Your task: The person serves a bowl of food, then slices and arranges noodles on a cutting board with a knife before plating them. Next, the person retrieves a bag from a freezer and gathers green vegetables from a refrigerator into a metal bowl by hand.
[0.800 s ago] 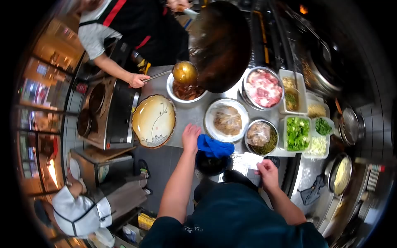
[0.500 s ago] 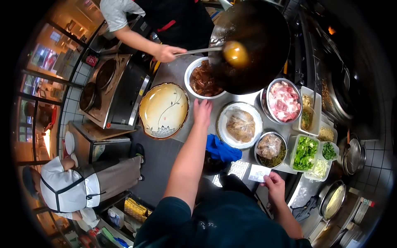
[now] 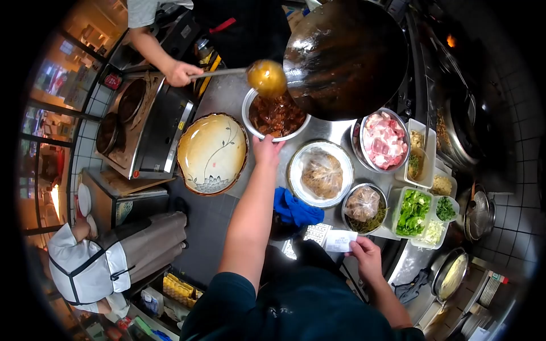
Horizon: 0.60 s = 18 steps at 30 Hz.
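Observation:
My left hand (image 3: 267,150) touches the near rim of a white bowl (image 3: 248,121) of dark brown food, fingers apart and thumb side hidden in part. Between the fingers of my right hand (image 3: 365,254) is a small white paper slip (image 3: 340,241) with print on it. Left of the bowl stands a large yellowish plate (image 3: 205,148) with a flower drawing. A co-worker's hand (image 3: 181,74) holds a ladle (image 3: 266,78) over the bowl, beside a big dark wok (image 3: 347,59). Near my left forearm lies a blue cloth (image 3: 297,208).
A dish with a plastic bag (image 3: 322,174), a bowl of raw meat (image 3: 385,140), a bowl with greens and a bag (image 3: 364,208) and a tub of chopped greens (image 3: 413,212) line the counter. Another person (image 3: 96,262) stands at lower left.
My left hand has moved forward from the counter edge to the white bowl. The wok and ladle have shifted, and more of the bowl's food shows. My right hand still holds the slip.

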Tool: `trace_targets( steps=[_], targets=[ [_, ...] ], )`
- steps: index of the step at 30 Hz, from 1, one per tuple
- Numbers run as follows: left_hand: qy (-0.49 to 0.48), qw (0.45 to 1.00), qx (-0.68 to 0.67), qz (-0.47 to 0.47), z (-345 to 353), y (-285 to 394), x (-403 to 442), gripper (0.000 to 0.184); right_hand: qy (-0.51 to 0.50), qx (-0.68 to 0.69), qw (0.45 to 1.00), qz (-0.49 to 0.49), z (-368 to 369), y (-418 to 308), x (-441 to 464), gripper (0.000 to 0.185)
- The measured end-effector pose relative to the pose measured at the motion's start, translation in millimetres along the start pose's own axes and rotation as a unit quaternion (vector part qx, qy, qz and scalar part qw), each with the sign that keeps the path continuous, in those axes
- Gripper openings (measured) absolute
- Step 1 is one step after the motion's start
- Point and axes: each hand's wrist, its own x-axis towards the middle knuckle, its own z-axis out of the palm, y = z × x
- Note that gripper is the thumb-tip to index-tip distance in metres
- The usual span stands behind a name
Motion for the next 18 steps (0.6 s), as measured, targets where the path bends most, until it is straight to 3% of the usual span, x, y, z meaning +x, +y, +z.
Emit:
trace_targets(
  steps=[5,10,13,14,15,18],
  targets=[
    [-0.015,1.000,0.016,-0.007,-12,-3,-11,0.047,-0.048,-0.041,0.998,-0.020,46,-33,47,0.021],
    [-0.016,0.999,0.021,-0.022,-15,1,-19,0.050,-0.083,0.054,0.995,0.003,101,-52,124,0.018],
    [-0.019,0.999,0.033,-0.025,-18,1,-21,0.044,-0.056,0.119,0.991,0.032,116,-71,176,0.014],
    [-0.022,0.999,0.039,-0.029,-20,0,-21,0.043,-0.057,0.120,0.991,0.001,112,-69,202,0.012],
    [-0.024,0.998,0.045,-0.033,-23,0,-20,0.041,-0.004,0.149,0.988,0.047,113,-81,216,0.012],
    [-0.025,0.997,0.060,-0.038,-24,2,-23,0.047,0.081,0.119,0.989,0.039,111,-101,273,0.016]
  ],
)
